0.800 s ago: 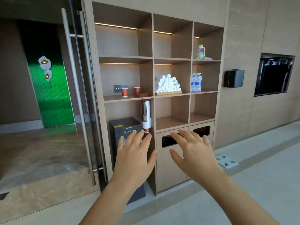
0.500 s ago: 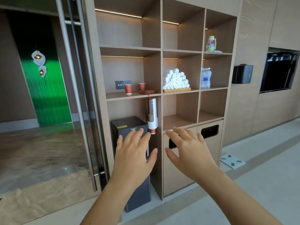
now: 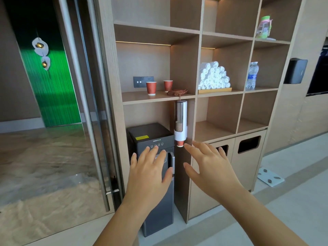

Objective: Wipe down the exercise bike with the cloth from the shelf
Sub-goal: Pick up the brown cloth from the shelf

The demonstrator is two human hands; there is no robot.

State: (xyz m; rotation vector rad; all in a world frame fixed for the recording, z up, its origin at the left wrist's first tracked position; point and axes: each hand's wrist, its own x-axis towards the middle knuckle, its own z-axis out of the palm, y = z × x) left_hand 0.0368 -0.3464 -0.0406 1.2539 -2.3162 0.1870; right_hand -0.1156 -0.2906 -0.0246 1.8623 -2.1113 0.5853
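Cloths (image 3: 213, 76) sit rolled into small white cylinders and stacked in a pyramid on a thin wooden tray (image 3: 214, 90), in the middle compartment of the shelf (image 3: 138, 97). We judge that the rolling keeps each one separate, so a single roll can be lifted off the top without disturbing the pile. They look soft and nubbly, like towelling, against the flat, pale wood grain of the boards.

Our left hand (image 3: 149, 173) and right hand (image 3: 211, 173) are both held out low with the fingers spread and relaxed, grasping nothing. The left is in front of the dark, smooth-sided water dispenser (image 3: 150, 137). The right is in front of the cupboard with the cut-out slots, well below the cloths. We read this as the approach, with the reach up to the tray not yet made. The exercise bike is out of view.

Beside the dispenser hangs a glossy tube of stacked cups (image 3: 180, 119), placed where a cup is wanted. Two red paper cups (image 3: 151, 88) stand above it, and clear plastic bottles (image 3: 252, 75) stand to the right of the tray.
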